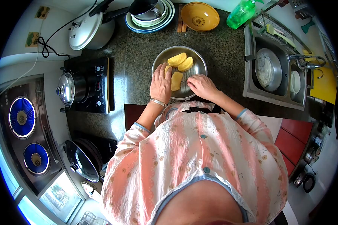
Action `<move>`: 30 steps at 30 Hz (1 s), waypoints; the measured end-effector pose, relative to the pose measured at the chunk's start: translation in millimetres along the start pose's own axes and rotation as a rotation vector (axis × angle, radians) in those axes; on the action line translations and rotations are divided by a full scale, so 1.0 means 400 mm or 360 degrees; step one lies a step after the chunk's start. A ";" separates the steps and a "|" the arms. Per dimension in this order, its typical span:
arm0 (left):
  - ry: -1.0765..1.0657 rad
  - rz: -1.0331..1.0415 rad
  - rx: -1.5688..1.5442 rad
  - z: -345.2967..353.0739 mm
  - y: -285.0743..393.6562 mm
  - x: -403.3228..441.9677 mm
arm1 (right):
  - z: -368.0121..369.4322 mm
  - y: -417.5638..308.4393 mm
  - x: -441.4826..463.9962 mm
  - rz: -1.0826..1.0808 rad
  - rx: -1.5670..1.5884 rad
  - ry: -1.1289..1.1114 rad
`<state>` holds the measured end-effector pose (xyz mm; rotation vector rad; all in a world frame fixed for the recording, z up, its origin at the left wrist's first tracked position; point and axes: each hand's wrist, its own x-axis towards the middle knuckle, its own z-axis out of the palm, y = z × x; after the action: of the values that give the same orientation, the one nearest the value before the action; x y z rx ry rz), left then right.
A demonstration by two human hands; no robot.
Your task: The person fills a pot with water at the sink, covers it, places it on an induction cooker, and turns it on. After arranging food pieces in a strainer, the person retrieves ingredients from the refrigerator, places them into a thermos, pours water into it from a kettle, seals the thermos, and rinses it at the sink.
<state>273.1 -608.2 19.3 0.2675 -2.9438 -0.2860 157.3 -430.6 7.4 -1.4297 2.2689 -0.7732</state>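
Observation:
A round steel pan (162,56) with a finely dotted bottom sits on the dark counter in front of me. In it lie several yellow, half-moon-shaped food pieces: two near the far side, one yellow piece (177,81) close to the middle, and another partly behind my left fingers. My left hand (161,84) reaches over the pan's left side, fingers stretched out against that partly hidden piece. On the right, my right hand (203,87) has its fingers curled over the pan's near-right rim. Its grip underneath is hidden.
A black induction cooker (97,88) with a lidded pot (67,89) stands left. Behind it is a pressure cooker (90,32). Stacked bowls (169,18), a brown bowl (199,17) and a green bottle (241,15) line the back. The sink (257,39) at right holds a metal basin (276,69).

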 end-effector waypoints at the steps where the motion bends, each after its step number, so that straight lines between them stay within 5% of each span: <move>1: 0.0064 -0.0052 -0.0094 -0.006 0.001 0.003 | 0.002 0.003 -0.003 -0.0034 0.0009 0.0054; 9: 0.0113 0.0034 -0.0303 0.033 -0.028 0.119 | -0.009 0.003 0.015 0.0119 0.0369 0.0272; 13: -0.0141 0.0178 -0.0171 0.076 -0.021 0.172 | 0.013 0.034 0.037 0.0314 0.0614 0.0351; 15: -0.0546 0.0135 -0.0139 0.083 -0.016 0.196 | 0.012 0.037 0.049 0.0529 0.0832 0.0391; 19: -0.0483 0.0064 -0.0483 0.093 -0.038 0.211 | -0.002 0.037 0.052 0.0627 0.0908 0.0343; 26: -0.0552 0.0142 -0.0702 0.051 -0.058 0.236 | -0.017 0.032 0.037 0.0335 0.0678 0.0471; 28: -0.0580 0.0160 -0.0747 0.022 -0.055 0.246 | -0.052 0.004 0.046 0.0065 -0.0027 0.0544; 30: -0.0518 0.0372 -0.1233 -0.009 -0.061 0.249 | -0.100 -0.020 0.053 -0.0048 -0.0143 0.0521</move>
<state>181.2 -651.7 32.7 -0.2492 -2.8345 -1.4827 131.7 -442.1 43.6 -1.4705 2.5581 -0.9892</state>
